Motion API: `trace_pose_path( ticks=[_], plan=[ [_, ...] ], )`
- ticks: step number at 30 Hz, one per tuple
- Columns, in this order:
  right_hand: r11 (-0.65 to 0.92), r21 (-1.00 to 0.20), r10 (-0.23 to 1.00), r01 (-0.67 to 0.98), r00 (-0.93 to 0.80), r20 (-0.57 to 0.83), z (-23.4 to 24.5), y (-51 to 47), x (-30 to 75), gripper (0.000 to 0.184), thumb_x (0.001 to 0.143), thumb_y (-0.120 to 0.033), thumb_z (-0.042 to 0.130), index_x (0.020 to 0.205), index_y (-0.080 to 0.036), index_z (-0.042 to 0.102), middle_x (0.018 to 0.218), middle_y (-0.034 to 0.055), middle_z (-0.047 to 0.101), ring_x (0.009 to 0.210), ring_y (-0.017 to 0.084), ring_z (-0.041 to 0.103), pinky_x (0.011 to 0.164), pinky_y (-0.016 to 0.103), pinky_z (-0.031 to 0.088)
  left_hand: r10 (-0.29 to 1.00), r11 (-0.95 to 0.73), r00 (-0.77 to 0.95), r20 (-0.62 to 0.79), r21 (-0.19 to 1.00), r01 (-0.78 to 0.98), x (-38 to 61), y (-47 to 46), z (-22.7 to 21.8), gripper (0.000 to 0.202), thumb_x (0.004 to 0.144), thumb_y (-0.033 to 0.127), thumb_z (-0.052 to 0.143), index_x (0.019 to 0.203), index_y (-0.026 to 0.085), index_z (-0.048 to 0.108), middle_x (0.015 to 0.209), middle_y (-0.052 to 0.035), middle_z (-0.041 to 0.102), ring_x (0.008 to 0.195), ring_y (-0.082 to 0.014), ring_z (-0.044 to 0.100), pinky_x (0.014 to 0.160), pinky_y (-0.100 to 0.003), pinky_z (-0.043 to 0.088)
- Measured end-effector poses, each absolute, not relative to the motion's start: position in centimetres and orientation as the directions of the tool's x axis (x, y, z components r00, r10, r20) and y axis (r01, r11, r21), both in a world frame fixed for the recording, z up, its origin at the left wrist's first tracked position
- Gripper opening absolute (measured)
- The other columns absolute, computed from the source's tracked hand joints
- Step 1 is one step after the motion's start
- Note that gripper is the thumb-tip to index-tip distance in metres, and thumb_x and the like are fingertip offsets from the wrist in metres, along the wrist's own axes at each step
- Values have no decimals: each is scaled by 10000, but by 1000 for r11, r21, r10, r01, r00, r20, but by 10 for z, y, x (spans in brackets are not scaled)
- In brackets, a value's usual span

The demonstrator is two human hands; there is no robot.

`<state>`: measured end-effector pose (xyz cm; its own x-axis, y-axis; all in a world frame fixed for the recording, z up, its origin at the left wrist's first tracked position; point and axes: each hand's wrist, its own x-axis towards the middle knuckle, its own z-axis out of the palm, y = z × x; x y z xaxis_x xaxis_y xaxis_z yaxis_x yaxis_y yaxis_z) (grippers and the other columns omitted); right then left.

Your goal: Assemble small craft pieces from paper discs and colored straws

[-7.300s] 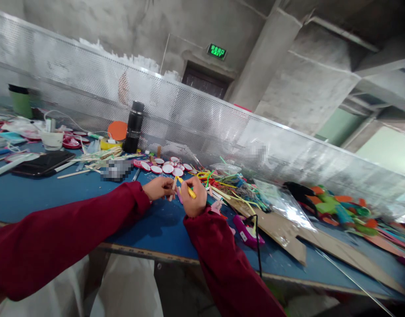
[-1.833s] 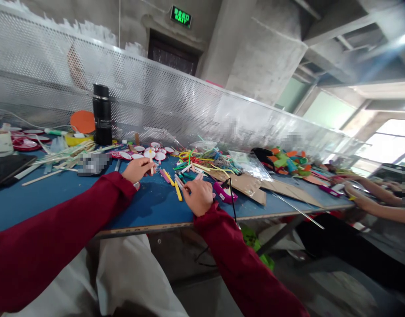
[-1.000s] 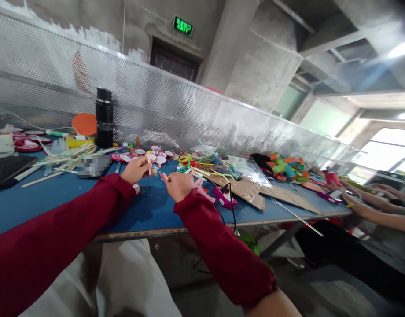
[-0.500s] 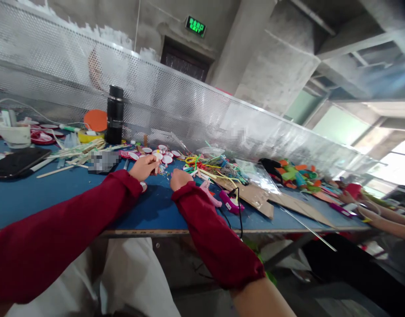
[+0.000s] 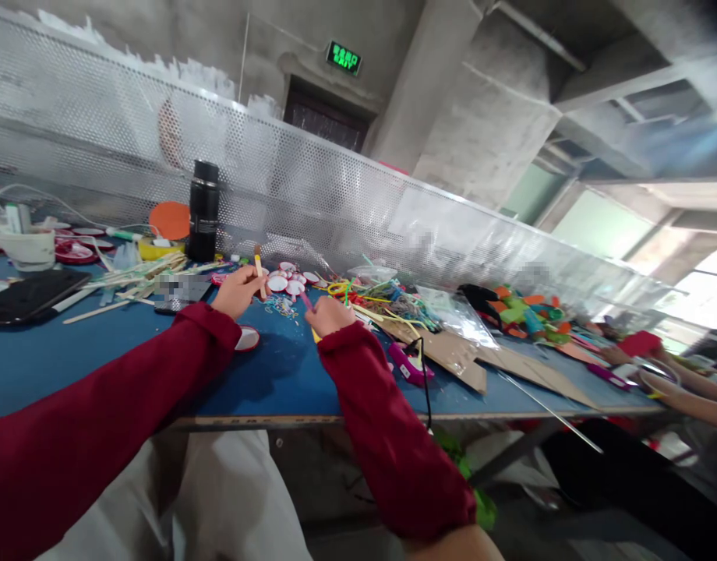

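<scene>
My left hand is closed on a short flat stick, pale and yellow with a brown top, held upright above the blue table. My right hand is closed around a slim stick-like thing with a purple-pink end; a yellow-orange end shows below the fingers, and its kind is unclear. Between and behind the hands lie several round white discs with red rims and tiny coloured bits. Another red-rimmed disc is beside my left wrist.
A black bottle stands behind wooden sticks. To the right are tangled coloured cords, a purple tool with a black cable and cardboard. A perforated metal screen runs along the back. Another person's hands work at far right.
My hands have moved apart, the left one slightly leftward and the right one rightward. The discs and tiny bits between them show more, as do the stick and the purple-pink end.
</scene>
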<state>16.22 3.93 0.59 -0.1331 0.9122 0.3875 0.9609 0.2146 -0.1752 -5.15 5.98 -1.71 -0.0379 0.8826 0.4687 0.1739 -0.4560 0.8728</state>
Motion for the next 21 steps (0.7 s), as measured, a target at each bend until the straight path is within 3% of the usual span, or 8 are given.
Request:
trace_pose_path(
  ticks=[2,4,6,9,11,13,17,21],
  plan=[
    [213,-231,899,949,-98,426,17,29,177,161,846,-304,567,893,-174,649,801,58,694,754,181,633,687,278,423,879,-461,-31,476,864,201,-50,59,-18,183,852,346,541,806,173,582,743,-21,654,625,-124,585,505,-217,374],
    [377,-432,820,819,-79,567,23,21,189,243,792,-269,602,1026,-206,628,741,-6,655,694,146,598,666,253,426,877,-468,1,481,853,232,-46,58,-21,197,851,351,542,795,169,593,733,-21,634,618,-121,557,518,-220,381],
    [545,-614,774,571,-61,631,22,17,193,307,799,-271,567,1098,-230,615,622,-61,565,561,110,518,584,228,412,869,-484,35,493,836,259,-40,58,-25,185,839,336,556,787,165,601,704,-14,608,598,-114,519,528,-223,381],
    [534,-838,845,107,-39,534,11,20,181,231,813,-352,544,970,-211,637,498,-98,434,411,77,374,441,208,340,860,-506,86,503,819,270,-33,58,-31,171,824,323,570,756,166,583,643,4,567,546,-101,460,515,-222,364],
    [520,-845,852,-125,9,523,2,26,162,231,753,-377,644,913,-215,601,470,-122,398,388,65,355,420,199,343,863,-505,134,487,824,256,-30,57,-32,201,841,347,551,741,173,560,628,7,570,517,-98,442,494,-222,352],
    [504,-835,860,-223,35,509,-4,35,142,268,714,-398,709,834,-223,545,441,-135,396,363,63,362,404,201,354,870,-492,183,459,838,235,-29,55,-32,228,855,380,537,748,179,545,641,1,596,520,-104,463,481,-221,353],
    [558,-799,830,-226,160,534,-7,48,115,361,744,-452,695,721,-242,402,404,-151,343,307,51,307,335,186,266,870,-477,236,433,860,180,-27,50,-30,241,812,405,597,756,180,533,658,-7,626,564,-122,528,477,-219,364],
    [678,-718,733,-157,208,647,-10,46,118,184,813,-360,619,856,-231,495,463,-137,411,329,52,360,360,182,294,872,-454,266,412,883,120,-25,48,-30,251,783,411,626,836,173,569,684,-15,657,583,-135,570,471,-219,359]
  ],
)
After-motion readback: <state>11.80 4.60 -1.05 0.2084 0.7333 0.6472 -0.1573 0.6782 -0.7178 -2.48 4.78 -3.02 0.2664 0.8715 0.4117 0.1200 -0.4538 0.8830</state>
